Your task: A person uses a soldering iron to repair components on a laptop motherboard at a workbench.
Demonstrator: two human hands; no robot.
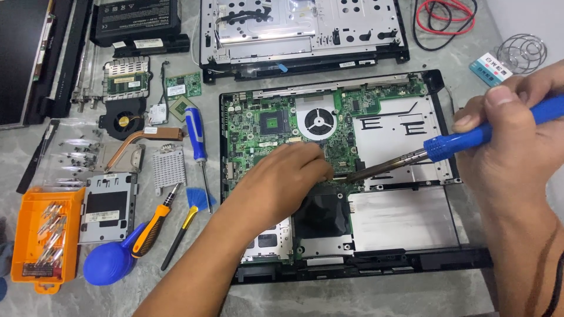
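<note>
An opened laptop base [429,258] lies before me with its green motherboard [264,126] and round fan [319,122] exposed. My left hand [282,176] rests on the board's lower middle, fingertips pinched together at a spot near the fan; whether it holds anything small is hidden. My right hand [511,141] grips a blue-handled soldering iron [464,141], its dark tip [355,175] pointing left and touching the board just beside my left fingertips.
Left of the laptop lie a blue screwdriver [195,136], an orange-handled screwdriver [151,229], a blue air blower [108,263], an orange bit case [44,238], a heatsink with fan [123,120] and loose parts. Another laptop chassis [302,35] sits behind; red cables [443,17] at back right.
</note>
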